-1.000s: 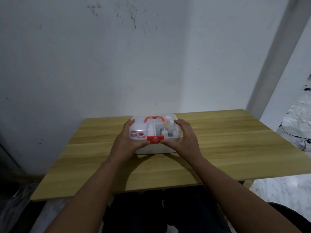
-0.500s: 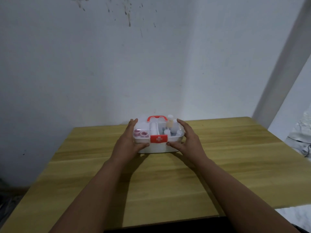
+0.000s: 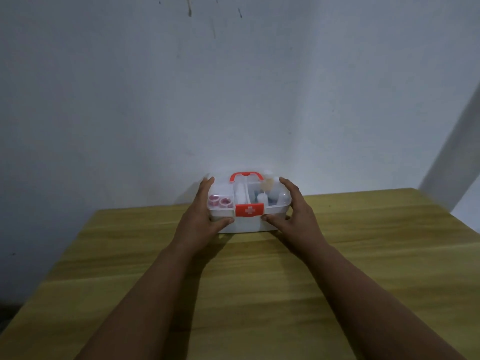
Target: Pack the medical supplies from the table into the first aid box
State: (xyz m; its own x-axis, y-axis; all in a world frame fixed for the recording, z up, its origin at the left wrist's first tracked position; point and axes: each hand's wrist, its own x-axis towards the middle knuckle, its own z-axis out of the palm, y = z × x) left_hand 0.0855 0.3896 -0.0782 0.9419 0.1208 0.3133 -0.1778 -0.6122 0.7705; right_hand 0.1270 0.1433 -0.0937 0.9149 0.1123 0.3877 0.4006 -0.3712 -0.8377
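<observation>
The white first aid box (image 3: 248, 226) stands near the far edge of the wooden table (image 3: 259, 294), close to the wall. Its clear lid is down, with a red handle (image 3: 245, 176) on top and a red latch with a white cross (image 3: 249, 210) on the front. Through the lid I see pink tape rolls (image 3: 220, 202) at the left and small white bottles (image 3: 270, 194) at the right. My left hand (image 3: 202, 216) grips the box's left end, thumb on the front wall. My right hand (image 3: 296, 214) grips the right end the same way.
A plain white wall (image 3: 233, 100) rises right behind the box. A pale pillar (image 3: 454, 157) slants at the far right. The table's left edge drops to a dark floor (image 3: 10, 315).
The box, held by both hands, has slid away from me toward the wall. My arms have stretched out and my view has leaned forward over the table.
</observation>
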